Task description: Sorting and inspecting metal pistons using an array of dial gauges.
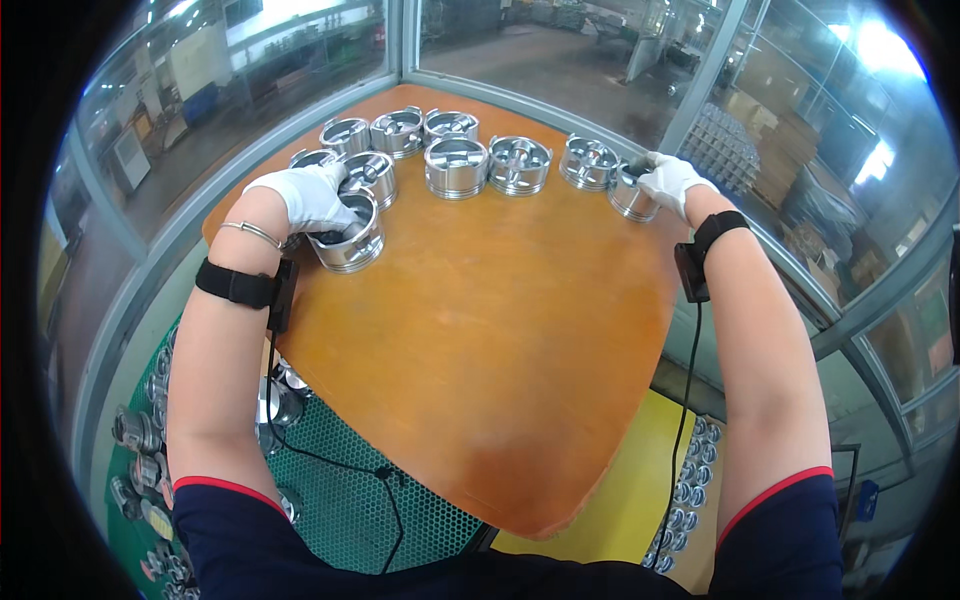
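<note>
My left hand (312, 195), in a white glove with dark fingertips, grips the rim of a shiny metal piston (350, 252) at the left of the orange tabletop, fingers reaching into its hollow. Just behind it stands another piston (372, 178), and one more (315, 158) is partly hidden by the glove. At the far right edge my right hand (668, 182), gloved the same way, is closed on the rim of a piston (632, 200). Left of that one sits a piston (588, 163). All stand with their hollow side up.
More pistons (455, 168) stand in a cluster along the back of the orange tabletop (470, 330). Framed glass panes (560, 70) enclose its far sides. Below lie a green perforated mat (340, 500) and a yellow board (600, 490), with pistons beside both. Black cables (690, 400) hang from both wrist straps.
</note>
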{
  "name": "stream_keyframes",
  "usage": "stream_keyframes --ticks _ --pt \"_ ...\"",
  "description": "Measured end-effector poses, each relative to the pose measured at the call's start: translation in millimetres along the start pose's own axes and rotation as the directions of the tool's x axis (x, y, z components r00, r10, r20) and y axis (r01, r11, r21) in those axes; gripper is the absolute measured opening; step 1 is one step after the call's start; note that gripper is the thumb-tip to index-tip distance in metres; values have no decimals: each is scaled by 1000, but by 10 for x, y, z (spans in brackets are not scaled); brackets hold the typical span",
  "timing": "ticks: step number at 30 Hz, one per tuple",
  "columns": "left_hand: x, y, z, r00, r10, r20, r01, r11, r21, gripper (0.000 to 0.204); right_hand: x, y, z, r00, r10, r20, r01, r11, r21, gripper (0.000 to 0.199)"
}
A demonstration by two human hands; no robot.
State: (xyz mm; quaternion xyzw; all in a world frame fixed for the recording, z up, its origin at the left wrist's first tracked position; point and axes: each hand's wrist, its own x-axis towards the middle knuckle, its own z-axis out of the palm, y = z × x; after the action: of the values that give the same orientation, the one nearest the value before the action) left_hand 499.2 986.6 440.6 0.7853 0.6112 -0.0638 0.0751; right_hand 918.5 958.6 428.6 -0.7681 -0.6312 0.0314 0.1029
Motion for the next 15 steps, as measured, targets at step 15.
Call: stream_keyframes --ticks 15 --pt "-13 55 31 1000 -12 -26 14 999 47 63 -165 -772 46 960 -218 173 259 929 -266 92"
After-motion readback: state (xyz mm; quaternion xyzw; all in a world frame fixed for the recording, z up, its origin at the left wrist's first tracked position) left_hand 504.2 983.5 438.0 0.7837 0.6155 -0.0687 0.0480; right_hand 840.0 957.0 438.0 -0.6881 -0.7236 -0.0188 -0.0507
